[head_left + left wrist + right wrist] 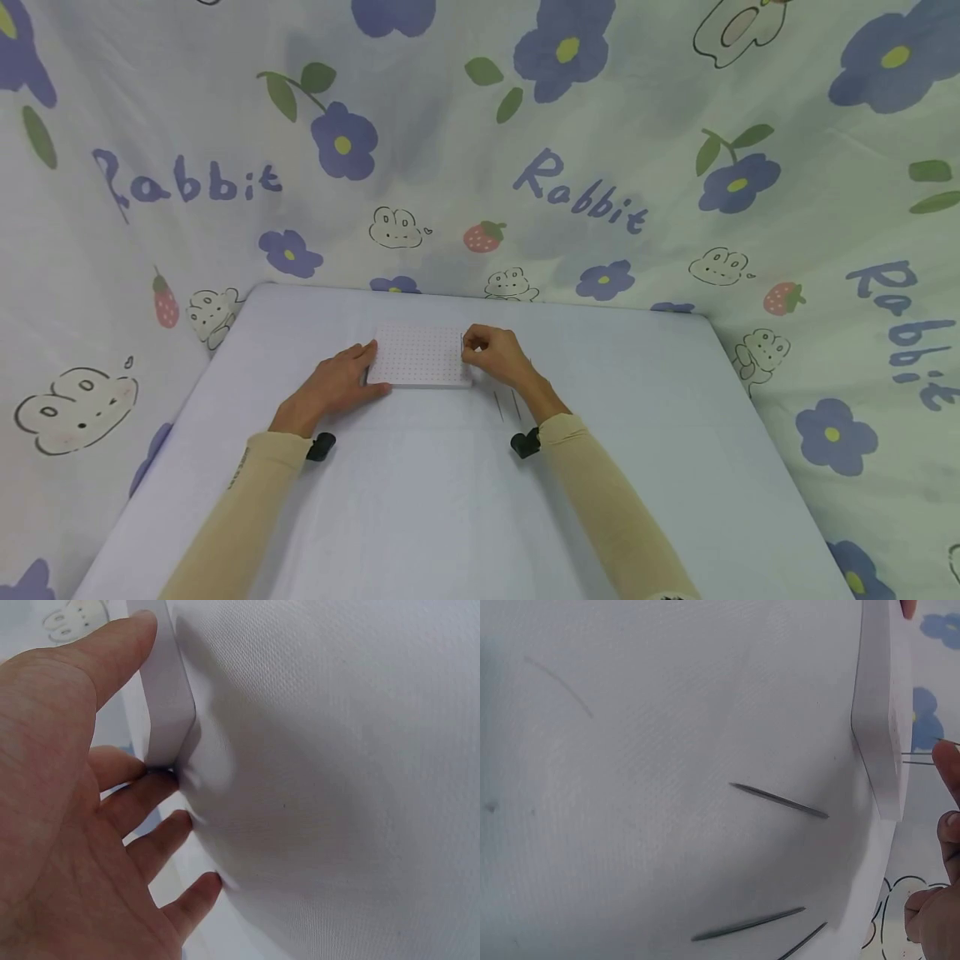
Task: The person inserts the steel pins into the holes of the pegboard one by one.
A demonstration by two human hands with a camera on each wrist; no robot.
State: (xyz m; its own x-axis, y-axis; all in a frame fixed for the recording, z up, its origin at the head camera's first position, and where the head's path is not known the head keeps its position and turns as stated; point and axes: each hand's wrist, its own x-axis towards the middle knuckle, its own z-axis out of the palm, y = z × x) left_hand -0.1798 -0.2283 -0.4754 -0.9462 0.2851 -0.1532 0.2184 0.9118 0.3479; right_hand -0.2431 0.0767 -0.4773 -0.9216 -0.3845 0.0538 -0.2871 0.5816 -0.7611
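Right hand (498, 354) pinching a thin stick (939, 739) at the right edge of a white board (416, 358), left hand (341, 379) steadying it.

The right grip is closed, thumb and forefinger together, beside two upright sticks (919, 754) standing in the board; the left grip is spread and relaxed, its thumb against the board's near edge and fingers at its left side. The board, dotted with rows of small holes, lies flat on the far part of the white desk (412, 500). Three loose sticks (780, 800) lie to its right, toward the near side. Beyond the desk's far edge hangs a cloth (450, 100) printed with flowers and rabbits.
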